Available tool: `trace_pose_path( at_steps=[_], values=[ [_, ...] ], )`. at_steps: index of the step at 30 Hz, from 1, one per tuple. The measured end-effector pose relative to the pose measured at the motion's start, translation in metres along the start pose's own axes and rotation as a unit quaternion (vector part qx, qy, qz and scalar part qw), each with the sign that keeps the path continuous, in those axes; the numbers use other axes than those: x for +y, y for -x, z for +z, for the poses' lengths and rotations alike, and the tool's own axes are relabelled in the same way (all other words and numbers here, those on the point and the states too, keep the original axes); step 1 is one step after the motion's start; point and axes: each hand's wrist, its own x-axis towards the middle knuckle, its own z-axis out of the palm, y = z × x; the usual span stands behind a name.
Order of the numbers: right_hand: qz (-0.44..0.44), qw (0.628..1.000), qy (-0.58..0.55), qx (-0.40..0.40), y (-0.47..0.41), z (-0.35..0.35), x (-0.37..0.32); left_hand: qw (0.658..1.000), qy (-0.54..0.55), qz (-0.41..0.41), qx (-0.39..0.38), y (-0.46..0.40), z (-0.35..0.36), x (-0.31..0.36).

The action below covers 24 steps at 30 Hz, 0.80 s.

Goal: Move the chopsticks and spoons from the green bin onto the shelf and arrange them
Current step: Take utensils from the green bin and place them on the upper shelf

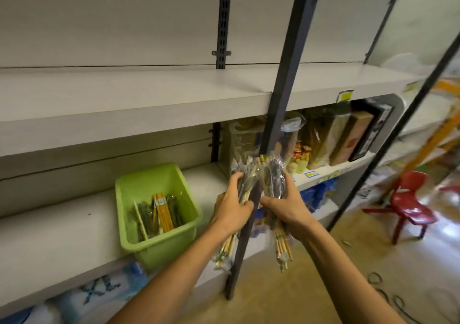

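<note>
While each hand [232,205] grips, packs [280,245] stand near-upright.

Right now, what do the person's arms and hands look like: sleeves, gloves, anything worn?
Both forearms are bare all the way to the frame edge, with no sleeves visible. The left hand and right hand are ungloved. No rings, watch, or wristbands show; no markings visible.

The green plastic bin [159,214] sits on the pale lower shelf [49,236], packets of chopsticks [161,210] inside. Boxed goods [343,136] stand farther right; red plastic chair [408,204] on the floor beyond.
</note>
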Motion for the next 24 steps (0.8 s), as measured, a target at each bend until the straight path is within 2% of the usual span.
trace_pose_path(
  at_steps=[7, 12, 17, 24],
  values=[
    [0.012, 0.996, -0.022, 0.087, 0.012, -0.076, -0.008, 0.993, 0.018, 0.091, -0.070, -0.002, 0.052, 0.055],
    [-0.003, 0.995, -0.039, 0.096, 0.005, -0.123, -0.023, 0.987, 0.019, 0.130, -0.089, -0.015, 0.082, 0.092],
    [0.003, 0.995, -0.039, 0.090, -0.021, -0.165, -0.030, 0.990, 0.028, 0.126, -0.057, -0.045, 0.110, 0.122],
    [-0.050, 0.997, -0.046, 0.044, -0.069, -0.230, -0.066, 0.988, 0.028, 0.150, -0.017, -0.093, 0.141, 0.182]
  ],
)
